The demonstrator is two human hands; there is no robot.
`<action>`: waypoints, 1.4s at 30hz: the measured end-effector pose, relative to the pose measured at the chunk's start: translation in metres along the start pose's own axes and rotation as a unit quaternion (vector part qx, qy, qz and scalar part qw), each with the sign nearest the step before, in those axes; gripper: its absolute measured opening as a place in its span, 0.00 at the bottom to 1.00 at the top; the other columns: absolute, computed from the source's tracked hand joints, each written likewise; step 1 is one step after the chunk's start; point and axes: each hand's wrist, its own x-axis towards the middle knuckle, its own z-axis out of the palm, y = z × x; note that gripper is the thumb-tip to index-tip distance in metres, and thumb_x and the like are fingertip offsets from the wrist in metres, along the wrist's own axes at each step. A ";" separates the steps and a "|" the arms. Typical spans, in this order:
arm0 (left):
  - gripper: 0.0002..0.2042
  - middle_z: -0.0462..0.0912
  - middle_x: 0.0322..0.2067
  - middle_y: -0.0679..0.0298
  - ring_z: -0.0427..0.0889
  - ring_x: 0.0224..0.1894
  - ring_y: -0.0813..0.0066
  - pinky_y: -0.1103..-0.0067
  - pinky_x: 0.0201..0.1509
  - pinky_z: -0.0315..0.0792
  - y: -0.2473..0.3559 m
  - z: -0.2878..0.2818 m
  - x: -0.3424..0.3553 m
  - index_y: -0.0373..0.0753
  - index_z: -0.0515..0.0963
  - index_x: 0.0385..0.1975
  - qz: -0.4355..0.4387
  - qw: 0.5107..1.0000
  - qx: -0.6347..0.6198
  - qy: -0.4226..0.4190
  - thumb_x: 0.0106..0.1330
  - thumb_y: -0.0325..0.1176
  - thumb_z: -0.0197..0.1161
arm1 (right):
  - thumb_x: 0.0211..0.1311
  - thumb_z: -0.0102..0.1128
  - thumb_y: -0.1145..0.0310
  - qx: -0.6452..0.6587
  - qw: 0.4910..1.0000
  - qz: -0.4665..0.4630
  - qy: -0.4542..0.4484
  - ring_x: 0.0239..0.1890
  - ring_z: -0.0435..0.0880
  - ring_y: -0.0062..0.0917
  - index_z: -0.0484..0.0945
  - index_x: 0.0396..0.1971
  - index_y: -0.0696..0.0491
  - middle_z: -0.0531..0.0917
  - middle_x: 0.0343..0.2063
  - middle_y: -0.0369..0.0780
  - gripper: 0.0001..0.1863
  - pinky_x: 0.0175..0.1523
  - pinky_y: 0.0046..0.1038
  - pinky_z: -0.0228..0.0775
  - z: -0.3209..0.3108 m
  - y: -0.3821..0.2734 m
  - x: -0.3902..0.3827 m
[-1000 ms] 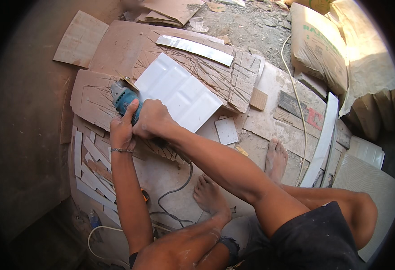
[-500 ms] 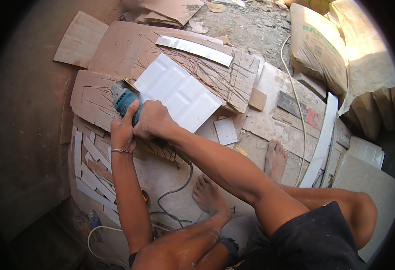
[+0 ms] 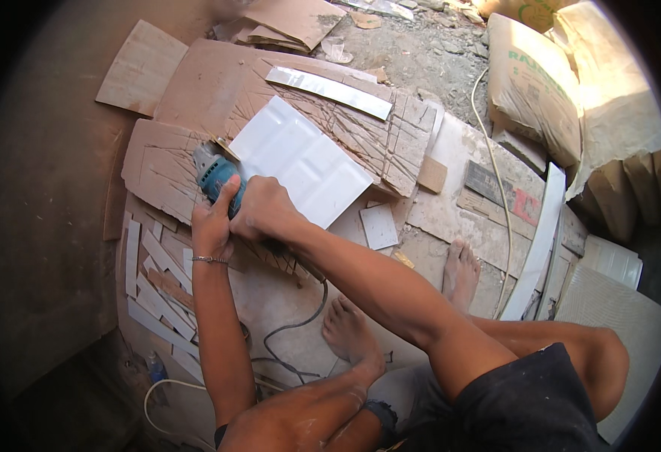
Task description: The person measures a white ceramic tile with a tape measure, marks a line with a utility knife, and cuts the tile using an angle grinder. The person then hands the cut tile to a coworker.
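Note:
A teal angle grinder (image 3: 216,178) with a grey head is held in both my hands. My left hand (image 3: 212,228), a bracelet at its wrist, wraps the grinder's underside with the thumb up along the body. My right hand (image 3: 265,209) is closed round the rear of the body. The thin disc (image 3: 227,148) stands at the left edge of a white tile (image 3: 300,158) with faint raised blocks; whether it touches is hard to tell. Beneath the tile lies a brown board (image 3: 157,162) scored with many cut lines.
A white tile strip (image 3: 330,90) rests across the board's far side. Narrow offcuts (image 3: 161,290) are heaped at left. A grey cord (image 3: 289,331) runs near my bare foot (image 3: 351,331). Full sacks (image 3: 530,90) stand far right, beside a long white strip (image 3: 539,245).
The whole view has shifted slightly. The grinder and both hands sit a little further right, still at the tile's left edge, with the same grip.

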 end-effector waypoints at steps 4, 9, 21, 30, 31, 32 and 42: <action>0.18 0.86 0.36 0.62 0.86 0.34 0.76 0.77 0.38 0.80 -0.001 0.001 -0.001 0.29 0.82 0.41 -0.003 1.000 -0.005 -0.003 0.67 0.39 0.77 | 0.43 0.76 0.62 0.002 1.000 0.002 0.013 0.46 0.90 0.51 0.84 0.34 0.69 0.88 0.38 0.60 0.24 0.51 0.40 0.85 0.000 0.000 -0.003; 0.18 0.86 0.36 0.61 0.86 0.33 0.76 0.77 0.38 0.80 -0.001 0.000 0.000 0.29 0.82 0.41 -0.003 1.000 -0.002 0.000 0.67 0.39 0.77 | 0.44 0.74 0.63 0.002 1.000 0.010 0.007 0.46 0.90 0.51 0.84 0.34 0.68 0.88 0.38 0.60 0.23 0.51 0.39 0.85 -0.002 -0.003 -0.004; 0.18 0.86 0.36 0.60 0.86 0.33 0.75 0.76 0.37 0.81 -0.003 0.001 -0.003 0.29 0.81 0.40 -0.004 1.000 -0.006 0.002 0.67 0.39 0.77 | 0.44 0.75 0.63 0.006 1.000 0.019 -0.006 0.47 0.90 0.51 0.84 0.35 0.68 0.88 0.40 0.60 0.24 0.52 0.40 0.84 -0.004 -0.003 -0.008; 0.19 0.86 0.35 0.60 0.86 0.33 0.75 0.76 0.37 0.80 -0.006 0.002 -0.005 0.28 0.82 0.39 -0.003 1.000 -0.007 0.000 0.66 0.39 0.78 | 0.44 0.75 0.63 0.003 1.000 0.018 -0.005 0.48 0.90 0.51 0.84 0.36 0.68 0.88 0.40 0.60 0.24 0.53 0.40 0.84 -0.003 0.001 -0.009; 0.19 0.86 0.35 0.60 0.85 0.32 0.75 0.76 0.37 0.80 -0.007 0.002 -0.005 0.28 0.82 0.39 -0.004 1.000 -0.007 0.000 0.66 0.39 0.78 | 0.44 0.75 0.63 0.001 1.000 0.017 -0.006 0.48 0.90 0.51 0.84 0.36 0.69 0.88 0.40 0.60 0.24 0.53 0.40 0.84 -0.003 0.001 -0.009; 0.19 0.86 0.35 0.60 0.85 0.32 0.75 0.76 0.37 0.80 -0.008 0.001 -0.005 0.28 0.82 0.39 -0.004 1.000 -0.005 0.000 0.66 0.40 0.78 | 0.44 0.75 0.63 0.002 1.000 0.020 -0.009 0.48 0.90 0.51 0.84 0.36 0.69 0.88 0.40 0.60 0.25 0.53 0.40 0.84 -0.003 0.002 -0.010; 0.19 0.86 0.35 0.60 0.85 0.32 0.76 0.77 0.37 0.80 -0.009 0.002 -0.005 0.28 0.82 0.39 -0.004 1.000 -0.010 0.001 0.66 0.40 0.78 | 0.45 0.72 0.61 -0.005 1.000 -0.006 0.000 0.45 0.90 0.54 0.82 0.34 0.75 0.86 0.36 0.64 0.28 0.50 0.40 0.84 -0.002 0.006 -0.010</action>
